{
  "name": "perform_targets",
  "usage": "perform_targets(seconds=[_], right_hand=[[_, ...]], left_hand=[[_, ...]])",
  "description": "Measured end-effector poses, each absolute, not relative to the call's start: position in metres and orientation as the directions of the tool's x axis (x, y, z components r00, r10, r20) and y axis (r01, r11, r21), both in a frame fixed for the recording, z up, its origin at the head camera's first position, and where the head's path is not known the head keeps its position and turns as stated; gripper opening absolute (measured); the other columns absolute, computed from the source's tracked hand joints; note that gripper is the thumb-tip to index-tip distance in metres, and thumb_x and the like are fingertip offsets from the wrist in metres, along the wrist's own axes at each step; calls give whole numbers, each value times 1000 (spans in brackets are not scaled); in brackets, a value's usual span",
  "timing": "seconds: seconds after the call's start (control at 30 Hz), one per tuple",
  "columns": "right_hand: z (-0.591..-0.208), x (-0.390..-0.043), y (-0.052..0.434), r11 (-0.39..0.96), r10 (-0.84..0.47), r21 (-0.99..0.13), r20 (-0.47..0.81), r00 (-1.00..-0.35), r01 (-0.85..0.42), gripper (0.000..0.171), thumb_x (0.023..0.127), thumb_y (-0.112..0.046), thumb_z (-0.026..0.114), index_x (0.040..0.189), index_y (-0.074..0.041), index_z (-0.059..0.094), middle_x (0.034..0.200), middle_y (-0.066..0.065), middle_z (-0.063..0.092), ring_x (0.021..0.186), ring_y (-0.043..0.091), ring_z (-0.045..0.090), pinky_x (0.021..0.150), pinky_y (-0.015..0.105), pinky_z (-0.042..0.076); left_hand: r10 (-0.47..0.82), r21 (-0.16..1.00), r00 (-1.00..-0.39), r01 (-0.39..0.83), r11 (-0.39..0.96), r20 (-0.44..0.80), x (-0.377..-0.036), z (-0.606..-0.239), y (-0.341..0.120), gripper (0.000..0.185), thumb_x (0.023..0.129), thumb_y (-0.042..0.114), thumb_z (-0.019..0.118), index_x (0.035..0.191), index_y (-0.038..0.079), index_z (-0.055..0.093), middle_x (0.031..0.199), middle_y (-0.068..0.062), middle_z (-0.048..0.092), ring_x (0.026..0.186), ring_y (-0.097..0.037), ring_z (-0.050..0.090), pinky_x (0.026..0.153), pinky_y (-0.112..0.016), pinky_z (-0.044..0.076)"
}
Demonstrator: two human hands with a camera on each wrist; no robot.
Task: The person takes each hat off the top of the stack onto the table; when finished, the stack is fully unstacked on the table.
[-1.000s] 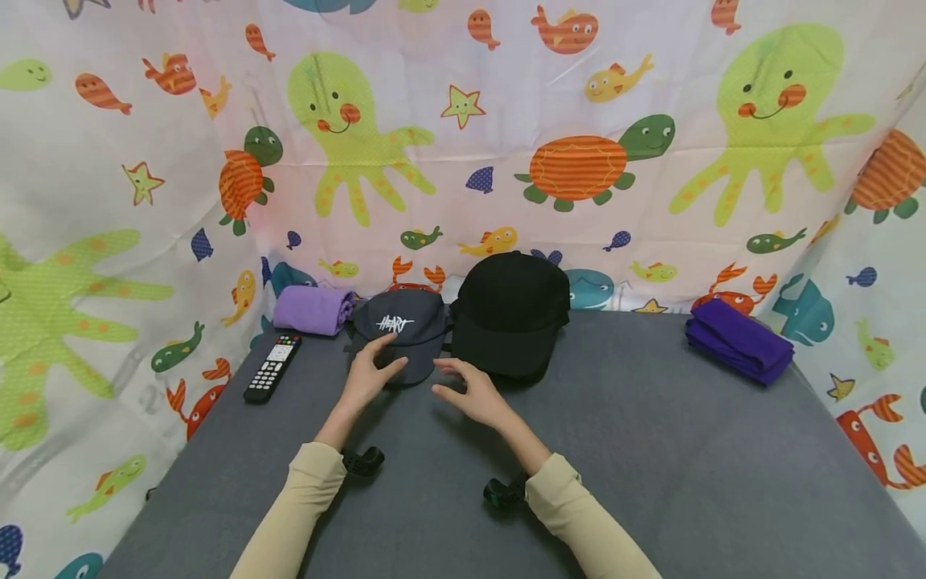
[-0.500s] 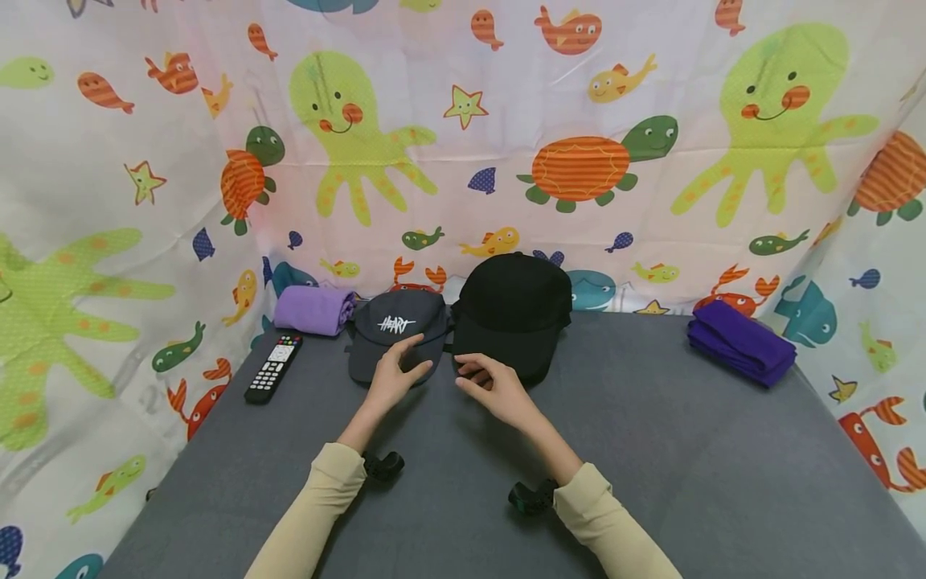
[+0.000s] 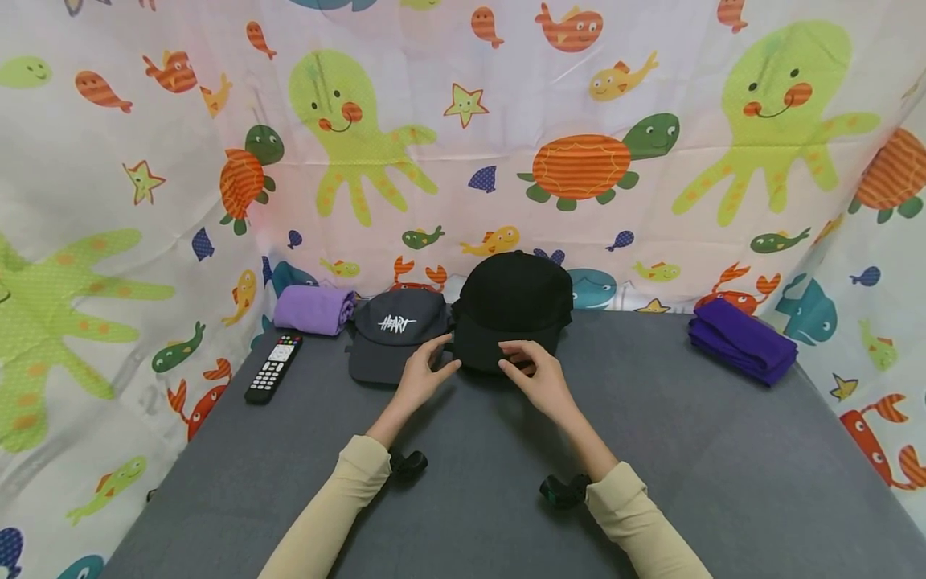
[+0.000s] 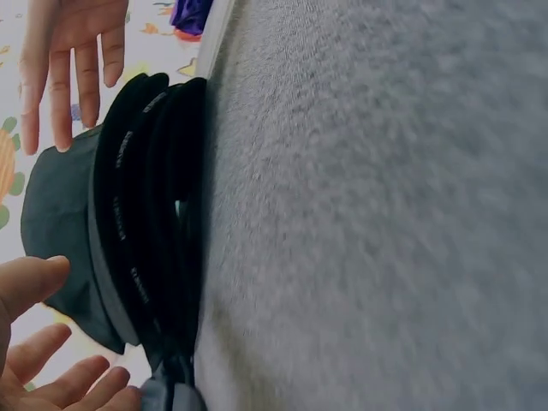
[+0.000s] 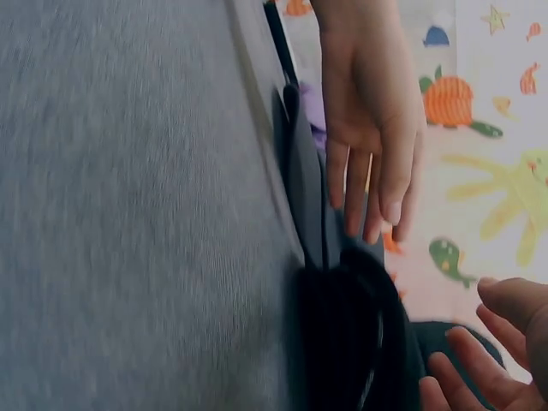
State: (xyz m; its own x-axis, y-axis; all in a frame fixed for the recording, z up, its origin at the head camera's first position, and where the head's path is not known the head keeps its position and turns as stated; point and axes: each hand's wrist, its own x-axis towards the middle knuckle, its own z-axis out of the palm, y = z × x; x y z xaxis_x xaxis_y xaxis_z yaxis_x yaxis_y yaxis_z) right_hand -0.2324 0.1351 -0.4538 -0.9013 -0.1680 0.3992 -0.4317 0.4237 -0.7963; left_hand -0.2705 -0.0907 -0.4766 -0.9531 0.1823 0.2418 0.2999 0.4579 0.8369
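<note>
A black cap point(image 3: 510, 297) stands at the back of the grey table, brim toward me. Under it, the left wrist view shows several dark curved edges layered together. Just left of it sits a dark grey cap point(image 3: 391, 330) with white lettering. My left hand point(image 3: 422, 376) hovers before the gap between the caps, fingers loosely bent, covering the right part of the grey cap's brim. My right hand point(image 3: 538, 382) hangs in front of the black cap's brim, thumb and fingers apart. In the left wrist view both hands appear on either side of the black cap point(image 4: 64, 214), holding nothing.
Left of the caps lie a rolled lilac cloth point(image 3: 311, 310) and a black remote control point(image 3: 273, 368). A folded dark purple cloth point(image 3: 741, 342) rests at the back right of the grey table point(image 3: 687, 450). A curtain point(image 3: 405, 88) printed with sea animals hangs around it.
Both hands have moved to the right, the left from in front of the grey cap, the right from the gap between the caps to before the black one. The caps stay put.
</note>
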Motion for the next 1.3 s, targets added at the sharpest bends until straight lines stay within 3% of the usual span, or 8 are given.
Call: perform_targets(seconds=[0.4, 0.8, 1.3], right_hand=[[-462, -250, 168, 476, 90, -841, 336, -938, -256, 49, 88, -17, 65, 132, -10, 48, 122, 17, 46, 101, 35, 54, 77, 40, 48], [-468, -263, 178, 482, 48, -857, 233, -971, -182, 79, 87, -26, 66, 149, -15, 18, 147, 18, 26, 126, 36, 39, 98, 48, 41], [-465, -273, 171, 488, 103, -858, 240, -965, -161, 73, 87, -18, 66, 147, -13, 25, 142, 20, 31, 120, 35, 39, 95, 47, 42]], left_hand=[[162, 815, -958, 287, 504, 237, -288, -481, -72, 55, 89, 33, 62, 136, 10, 46, 136, -14, 47, 123, -29, 46, 98, -43, 41], [211, 855, -962, 253, 453, 173, -321, -479, -66, 63, 87, 32, 65, 140, 7, 40, 134, -17, 48, 118, -31, 51, 96, -45, 43], [225, 924, -970, 167, 345, 91, -338, -473, -62, 69, 80, 27, 74, 140, 17, 41, 137, -14, 44, 116, -31, 47, 94, -47, 41]])
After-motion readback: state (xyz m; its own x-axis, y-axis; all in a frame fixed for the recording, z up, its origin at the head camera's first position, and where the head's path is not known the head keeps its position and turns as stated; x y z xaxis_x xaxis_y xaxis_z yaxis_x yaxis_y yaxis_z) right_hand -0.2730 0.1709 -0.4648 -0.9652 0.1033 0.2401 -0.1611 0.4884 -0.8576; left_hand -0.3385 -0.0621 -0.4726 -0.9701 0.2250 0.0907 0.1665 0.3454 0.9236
